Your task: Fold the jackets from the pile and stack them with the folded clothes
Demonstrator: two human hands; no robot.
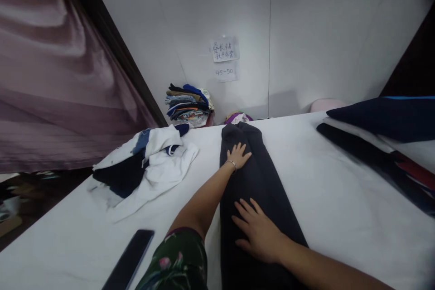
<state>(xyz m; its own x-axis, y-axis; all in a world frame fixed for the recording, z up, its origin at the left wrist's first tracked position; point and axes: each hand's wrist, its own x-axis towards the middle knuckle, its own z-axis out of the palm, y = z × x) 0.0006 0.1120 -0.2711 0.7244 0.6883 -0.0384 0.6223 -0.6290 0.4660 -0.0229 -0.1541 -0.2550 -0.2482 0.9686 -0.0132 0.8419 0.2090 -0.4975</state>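
The left hand (238, 156) and right hand (258, 232) are pressing flat, fingers spread, on the dark trousers (260, 181); uneven pressure could drag the layers askew.

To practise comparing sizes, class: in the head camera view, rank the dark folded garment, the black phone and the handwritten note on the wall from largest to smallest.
1. dark folded garment
2. and 3., unranked: black phone and handwritten note. The phone looks longer, but it is nearer the camera, so their true order is unsure.
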